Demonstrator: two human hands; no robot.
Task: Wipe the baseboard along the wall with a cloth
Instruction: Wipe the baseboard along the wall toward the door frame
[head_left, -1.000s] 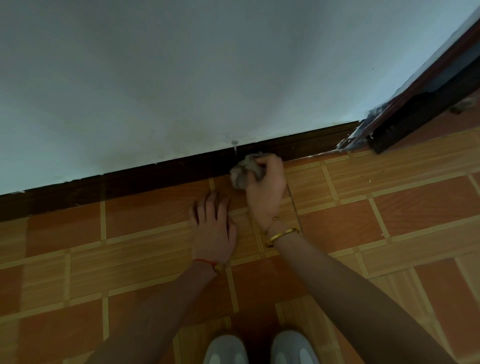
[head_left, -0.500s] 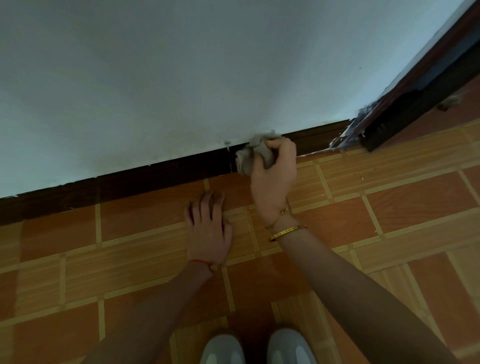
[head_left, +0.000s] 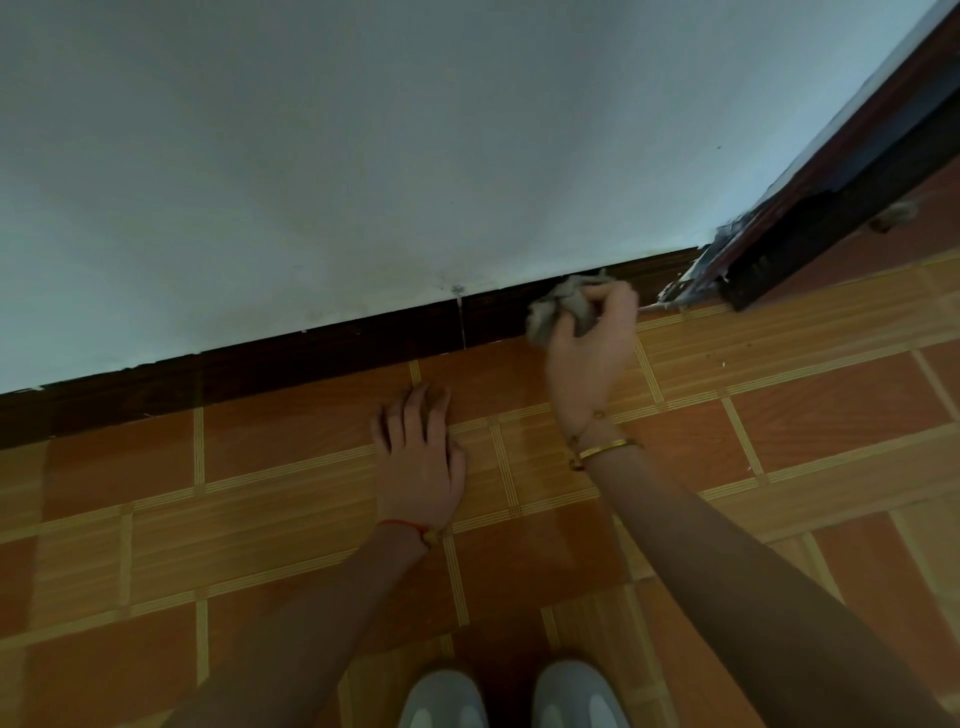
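We count one cloth (head_left: 563, 307), bunched in our right hand (head_left: 589, 358) (fingers (head_left: 605, 297) clenched round it) against the baseboard (head_left: 311, 353). Our left hand (head_left: 418, 457) lies flat, fingers released, on floor (head_left: 831, 405) below the baseboard.

Right hand (head_left: 589, 353) bunching grey cloth (head_left: 558, 306) against dark baseboard (head_left: 311, 353), right of centre; left hand (head_left: 421, 457) flat on tiled floor (head_left: 831, 395).

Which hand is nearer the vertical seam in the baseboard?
Left, narrowly. The left hand lies flat on the floor tiles just below the seam; the right hand, clutching the cloth, is farther along towards the door frame.
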